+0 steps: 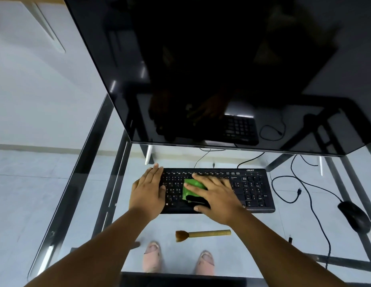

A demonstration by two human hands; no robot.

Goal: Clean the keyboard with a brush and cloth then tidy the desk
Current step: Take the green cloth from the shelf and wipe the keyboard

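A black keyboard [250, 189] lies on the glass desk [263, 241] below the monitor. My left hand [148, 189] rests flat on the keyboard's left end with straight fingers. My right hand [215, 193] presses a green cloth [189, 188] with a black patch onto the middle keys, fingers spread. A brush [203, 234] with a tan handle and brown bristles lies on the glass in front of the keyboard, bristles pointing left, touched by neither hand.
A large dark monitor [211, 69] hangs over the back of the desk. A black mouse [354, 215] sits at the right with its cable [308, 195] looping across the glass. My feet show through the glass below.
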